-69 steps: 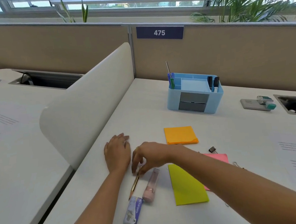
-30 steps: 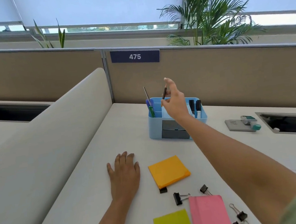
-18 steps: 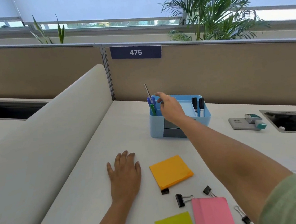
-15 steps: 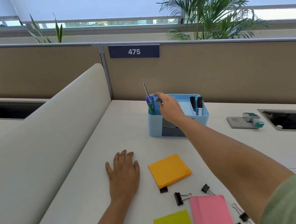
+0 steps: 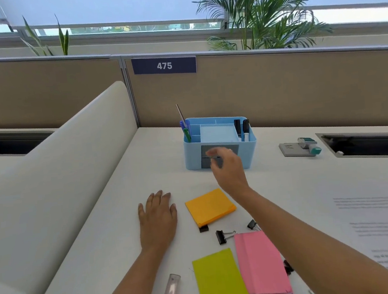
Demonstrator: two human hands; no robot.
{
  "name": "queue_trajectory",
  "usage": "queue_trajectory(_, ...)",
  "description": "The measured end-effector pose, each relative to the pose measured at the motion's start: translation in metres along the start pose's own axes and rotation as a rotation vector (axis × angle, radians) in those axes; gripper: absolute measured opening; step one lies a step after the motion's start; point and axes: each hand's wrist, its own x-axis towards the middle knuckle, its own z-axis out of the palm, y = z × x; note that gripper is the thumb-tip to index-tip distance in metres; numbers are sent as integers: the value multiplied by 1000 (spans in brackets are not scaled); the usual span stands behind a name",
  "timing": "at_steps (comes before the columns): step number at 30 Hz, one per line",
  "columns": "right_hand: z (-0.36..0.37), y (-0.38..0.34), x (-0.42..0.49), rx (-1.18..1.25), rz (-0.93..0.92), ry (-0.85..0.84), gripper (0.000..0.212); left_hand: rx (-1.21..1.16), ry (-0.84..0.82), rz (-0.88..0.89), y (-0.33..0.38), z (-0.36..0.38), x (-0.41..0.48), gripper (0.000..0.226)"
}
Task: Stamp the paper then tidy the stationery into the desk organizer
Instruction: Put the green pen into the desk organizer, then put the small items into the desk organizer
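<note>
White desk, tan partition with plate "475", palm fronds and blinds behind. Blue desk organizer at the back holds pens left, markers right. Stamp sits right of it; printed paper at right edge, partly cut off. Left hand flat on desk, fingers spread, empty. Right hand raised before the organizer's drawers, blurred; fingers loosely curled, holding nothing visible. Orange sticky pad, binder clips, pink and yellow-green pads nearer; pink-capped item at bottom edge cropped.
</note>
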Motion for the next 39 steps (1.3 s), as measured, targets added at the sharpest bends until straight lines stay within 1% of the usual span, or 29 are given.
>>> queue_trajectory(3, -7, -1, -38, 22, 33, -72, 18, -81, -17, 38, -3, -3, -9, 40)
queue_trajectory(8, -14, -5, -97, 33, 60, -260, 19, -235, -15, 100, -12, -12, -31, 33)
queue_trajectory(12, -19, -1, -123, -42, 54, -402, 18, -316, -45, 96, -17, -20, -50, 30)
queue_trajectory(15, -23, -1, -138, -158, 22, -512, 18, -363, -112, 92, -22, -32, -63, 28)
queue_trajectory(18, -30, -6, -147, -210, -11, -546, 22, -449, -200, 78, -29, -49, -83, 27)
queue_trajectory(21, -33, -17, -153, -257, -69, -520, 28, -510, -258, 34, -42, -67, -109, 24)
queue_trajectory(24, -30, -36, -166, -245, -157, -516, 32, -458, -259, 2, -52, -81, -130, 20)
queue_trajectory(26, -28, -53, -177, -185, -220, -592, 40, -379, -223, -26, -52, -89, -142, 20)
queue_trajectory(28, -24, -68, -185, -152, -311, -707, 49, -301, -213, -71, -49, -96, -153, 29)
queue_trajectory(30, -18, -78, -192, -161, -414, -803, 54, -250, -272, -120, -44, -101, -164, 47)
queue_trajectory(32, -14, -80, -197, -221, -488, -847, 53, -225, -346, -156, -40, -102, -172, 63)
queue_trajectory(34, -12, -77, -199, -281, -541, -837, 45, -161, -391, -163, -36, -101, -177, 70)
queue_trajectory(36, -14, -72, -198, -336, -587, -797, 36, -98, -398, -145, -33, -101, -179, 69)
queue_trajectory(39, -17, -66, -194, -374, -577, -747, 30, -71, -377, -143, -28, -101, -176, 54)
